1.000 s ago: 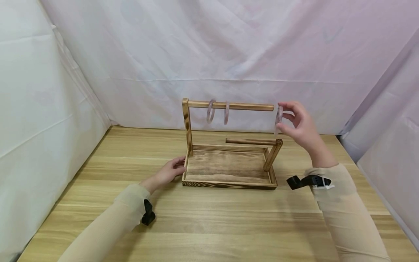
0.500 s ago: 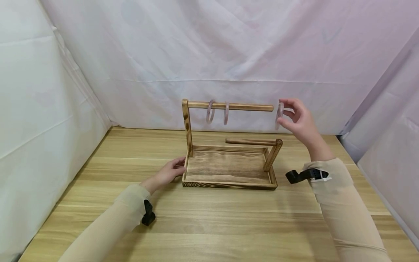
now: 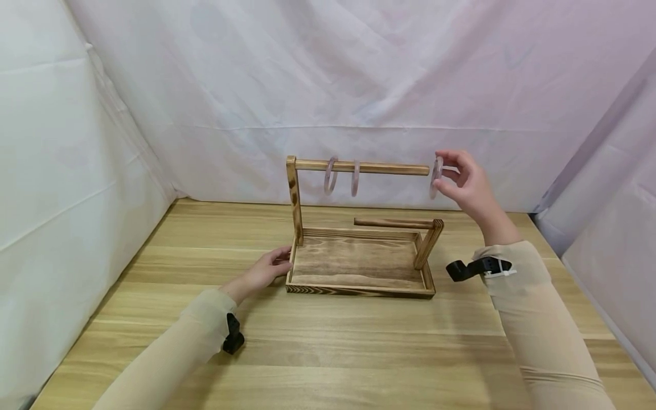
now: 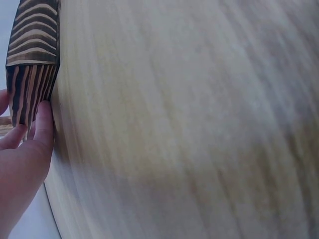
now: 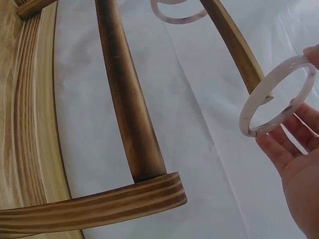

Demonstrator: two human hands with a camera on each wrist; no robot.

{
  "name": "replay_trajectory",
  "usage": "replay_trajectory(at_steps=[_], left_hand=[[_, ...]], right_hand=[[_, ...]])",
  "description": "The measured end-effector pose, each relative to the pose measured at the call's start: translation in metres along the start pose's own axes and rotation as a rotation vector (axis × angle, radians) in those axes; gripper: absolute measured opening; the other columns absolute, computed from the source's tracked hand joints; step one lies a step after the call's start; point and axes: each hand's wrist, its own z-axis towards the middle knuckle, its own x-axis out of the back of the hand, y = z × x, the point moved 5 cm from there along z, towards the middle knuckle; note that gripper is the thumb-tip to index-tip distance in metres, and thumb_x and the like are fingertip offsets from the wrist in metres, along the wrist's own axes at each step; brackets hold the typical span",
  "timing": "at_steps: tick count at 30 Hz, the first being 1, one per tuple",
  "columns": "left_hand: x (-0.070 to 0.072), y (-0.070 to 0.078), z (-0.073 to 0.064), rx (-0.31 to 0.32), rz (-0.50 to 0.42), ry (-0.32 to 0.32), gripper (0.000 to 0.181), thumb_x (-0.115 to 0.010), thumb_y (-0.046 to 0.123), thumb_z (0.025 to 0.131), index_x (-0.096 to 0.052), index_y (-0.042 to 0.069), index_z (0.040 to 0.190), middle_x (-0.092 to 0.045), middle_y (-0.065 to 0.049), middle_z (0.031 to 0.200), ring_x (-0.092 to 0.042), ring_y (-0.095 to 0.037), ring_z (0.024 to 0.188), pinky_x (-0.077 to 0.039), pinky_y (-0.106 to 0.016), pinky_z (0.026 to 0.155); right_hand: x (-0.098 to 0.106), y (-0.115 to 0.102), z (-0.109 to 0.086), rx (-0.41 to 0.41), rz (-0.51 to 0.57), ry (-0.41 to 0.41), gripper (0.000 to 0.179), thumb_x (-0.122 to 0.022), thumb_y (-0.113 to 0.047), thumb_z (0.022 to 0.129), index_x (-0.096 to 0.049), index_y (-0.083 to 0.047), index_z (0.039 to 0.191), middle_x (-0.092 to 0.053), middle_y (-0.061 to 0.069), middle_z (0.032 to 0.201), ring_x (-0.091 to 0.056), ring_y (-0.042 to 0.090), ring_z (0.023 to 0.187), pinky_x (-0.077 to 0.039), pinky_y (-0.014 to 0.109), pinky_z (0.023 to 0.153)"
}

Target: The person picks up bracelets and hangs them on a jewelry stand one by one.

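My right hand (image 3: 468, 185) pinches a pale purple bangle (image 3: 436, 177) by its edge, thumb and fingers on its right side. The bangle stands upright, just off the free right end of the upper bar (image 3: 394, 168). In the right wrist view, the tip of that bar shows through the ring of the bangle (image 5: 251, 109); whether it enters the ring is unclear. Two similar bangles, a left one (image 3: 328, 181) and a right one (image 3: 355, 179), hang on the bar. My left hand (image 3: 262, 270) rests its fingers against the left end of the wooden tray stand (image 3: 359, 291).
A shorter lower bar (image 3: 392, 222) points left from the stand's right post (image 3: 427, 245). The taller left post (image 3: 294, 199) carries the upper bar. The stand is on a wood-grain table (image 3: 328, 353), with white cloth (image 3: 328, 74) behind and at the sides.
My right hand has risen with its bangle, moved slightly right, then back left to the upper bar's end. The left hand and the hanging bangles hold their places.
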Motion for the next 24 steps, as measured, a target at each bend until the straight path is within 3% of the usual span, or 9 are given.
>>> replay_trajectory(at_steps=[5,14,24], left_hand=[[-0.001,0.001,-0.001,0.01,0.009,-0.006,0.057,-0.044,0.011,0.098,-0.019,-0.008,0.145,-0.033,-0.03,0.143,-0.037,-0.043,0.13,-0.037,-0.048,0.106],[-0.001,0.001,-0.002,0.008,0.015,-0.006,0.057,-0.045,0.011,0.098,-0.019,-0.008,0.145,-0.034,-0.03,0.142,-0.038,-0.043,0.129,-0.039,-0.049,0.105],[0.0,0.0,-0.001,0.006,0.001,-0.005,0.057,-0.044,0.01,0.098,-0.018,-0.008,0.145,-0.032,-0.031,0.144,-0.035,-0.044,0.131,-0.037,-0.049,0.107]], right_hand=[[0.0,0.002,0.002,0.0,0.01,-0.002,0.046,-0.053,0.015,0.082,-0.054,-0.014,0.118,-0.047,0.002,0.114,-0.048,0.011,0.106,-0.042,0.012,0.092],[-0.001,0.003,0.008,0.01,-0.007,-0.009,0.051,-0.053,0.015,0.082,-0.052,-0.009,0.126,-0.049,0.0,0.113,-0.048,0.01,0.107,-0.043,0.012,0.091],[-0.003,0.002,0.012,0.007,-0.043,-0.017,0.049,-0.054,0.015,0.081,-0.055,-0.011,0.123,-0.047,0.002,0.112,-0.048,0.009,0.108,-0.043,0.011,0.091]])
